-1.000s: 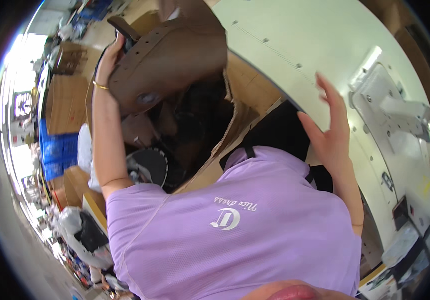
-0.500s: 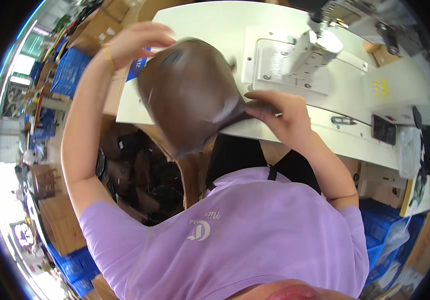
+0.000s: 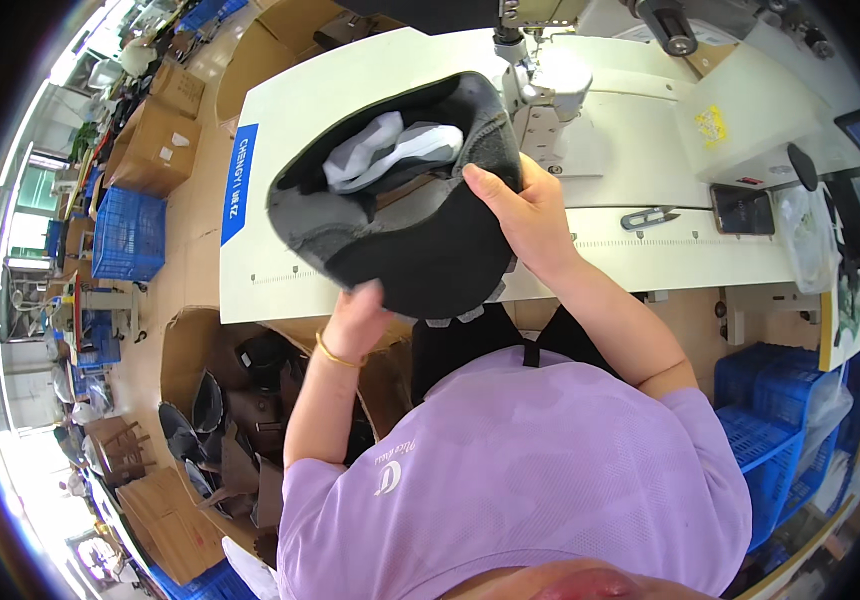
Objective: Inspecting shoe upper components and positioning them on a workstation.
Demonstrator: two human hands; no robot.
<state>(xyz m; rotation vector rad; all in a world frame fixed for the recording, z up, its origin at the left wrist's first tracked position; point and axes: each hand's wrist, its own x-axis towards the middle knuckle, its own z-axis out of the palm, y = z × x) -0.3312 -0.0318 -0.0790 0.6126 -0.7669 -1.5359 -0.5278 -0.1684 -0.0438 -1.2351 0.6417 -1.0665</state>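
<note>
A boot upper (image 3: 430, 255) is held over the near left part of the white sewing table (image 3: 300, 235), its dark lined opening facing me. Inside it sits a crumpled white and grey piece (image 3: 395, 155). My right hand (image 3: 530, 215) grips its right edge, thumb on the lining and fingers behind. My left hand (image 3: 352, 322) is at the lower edge, thumb smeared by motion and lapping over the front, fingers hidden beneath. The white sewing machine (image 3: 553, 95) stands just beyond the upper, on its right.
Thread snips (image 3: 650, 217) and a dark phone (image 3: 742, 209) lie on the table's right. A cardboard box (image 3: 185, 370) of dark and brown leather pieces stands at my left. Blue crates (image 3: 765, 415) are stacked at right; another blue crate (image 3: 130, 235) is at far left.
The boot upper has turned from its brown outside to its dark lining and opening. My left hand has come down from above it to its lower edge. My right hand has risen slightly.
</note>
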